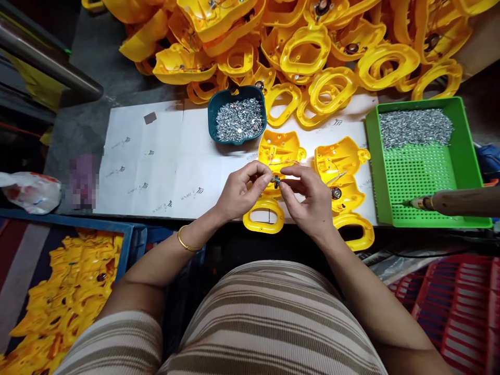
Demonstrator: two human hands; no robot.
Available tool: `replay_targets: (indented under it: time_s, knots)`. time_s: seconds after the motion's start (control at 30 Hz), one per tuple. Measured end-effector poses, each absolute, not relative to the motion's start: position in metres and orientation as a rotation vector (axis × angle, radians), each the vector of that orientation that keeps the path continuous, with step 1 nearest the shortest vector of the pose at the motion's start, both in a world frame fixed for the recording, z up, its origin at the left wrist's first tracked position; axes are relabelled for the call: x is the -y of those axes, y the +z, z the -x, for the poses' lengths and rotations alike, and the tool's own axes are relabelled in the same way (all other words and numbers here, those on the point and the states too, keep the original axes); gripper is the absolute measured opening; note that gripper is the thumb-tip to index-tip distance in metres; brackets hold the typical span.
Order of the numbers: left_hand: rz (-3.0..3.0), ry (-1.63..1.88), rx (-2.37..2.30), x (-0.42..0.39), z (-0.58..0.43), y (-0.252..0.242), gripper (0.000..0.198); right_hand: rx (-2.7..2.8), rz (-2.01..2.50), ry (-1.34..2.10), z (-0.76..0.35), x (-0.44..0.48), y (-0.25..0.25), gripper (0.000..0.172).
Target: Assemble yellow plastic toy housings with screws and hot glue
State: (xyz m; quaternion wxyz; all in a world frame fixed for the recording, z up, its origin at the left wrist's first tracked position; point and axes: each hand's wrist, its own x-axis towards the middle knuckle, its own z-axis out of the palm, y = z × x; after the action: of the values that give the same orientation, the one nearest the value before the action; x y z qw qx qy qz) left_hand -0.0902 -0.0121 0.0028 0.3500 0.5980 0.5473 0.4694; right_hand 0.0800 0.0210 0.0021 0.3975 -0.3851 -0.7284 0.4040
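My left hand [248,188] and my right hand [307,197] meet over a yellow plastic housing [279,148] with thin wires. Between their fingertips is a small dark part [277,181], pinched by the left thumb and forefinger; the right fingertips close around its other side. The housing's oval handle [264,215] lies toward me, under and between the hands. Just right of my right hand rests a second yellow housing [339,156] with wires and a round dark speaker-like part [336,193].
A dark teal bowl [213,122] of small metal screws stands behind my hands. At right is a green basket [371,166] with more screws, a tool [457,202] reaching over it. Yellow housings [304,49] pile up behind; a blue crate [130,245] holds others at lower left.
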Motion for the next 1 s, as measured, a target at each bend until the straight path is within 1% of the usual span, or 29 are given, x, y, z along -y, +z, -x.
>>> replay_targets:
  time_s: [0.17, 0.23, 0.3, 0.4, 0.5, 0.57, 0.67, 0.77, 0.83, 1.0]
  knots:
    - [-1.436, 1.273, -1.343, 0.010, 0.090, 0.002, 0.033, 1.658, 0.911, 1.261, -0.075, -0.022, -0.007, 0.024]
    - [-1.427, 1.285, -1.336, 0.010, 0.090, 0.003, 0.031, 1.566, 0.899, 1.348, -0.074, -0.022, -0.010, 0.028]
    - [-1.480, 1.306, -1.367, 0.010, 0.091, 0.003, 0.027, 1.513, 0.895, 1.365, -0.074, -0.022, -0.012, 0.032]
    - [-1.764, 1.287, -1.522, 0.010, 0.095, 0.002, 0.021, 1.570, 0.956, 1.208, -0.076, -0.024, -0.013, 0.031]
    - [-2.124, 1.131, -1.713, 0.011, 0.101, -0.004, 0.014, 1.776, 1.047, 0.962, -0.077, -0.028, -0.009, 0.025]
    - [-2.216, 1.071, -1.803, 0.012, 0.105, -0.011, 0.019, 1.979, 1.082, 0.836, -0.076, -0.030, -0.005, 0.022]
    - [-2.090, 1.126, -1.898, 0.016, 0.104, -0.025, 0.038, 2.298, 1.150, 0.673, -0.072, -0.031, -0.001, 0.023]
    - [-1.864, 1.137, -1.887, 0.021, 0.100, -0.037, 0.055, 2.490, 1.262, 0.464, -0.067, -0.030, 0.000, 0.025]
    - [-1.724, 1.148, -1.829, 0.023, 0.096, -0.041, 0.059, 2.542, 1.312, 0.388, -0.064, -0.030, 0.001, 0.025]
    - [-1.462, 1.214, -1.699, 0.029, 0.085, -0.041, 0.058, 2.572, 1.360, 0.337, -0.060, -0.028, 0.001, 0.026]
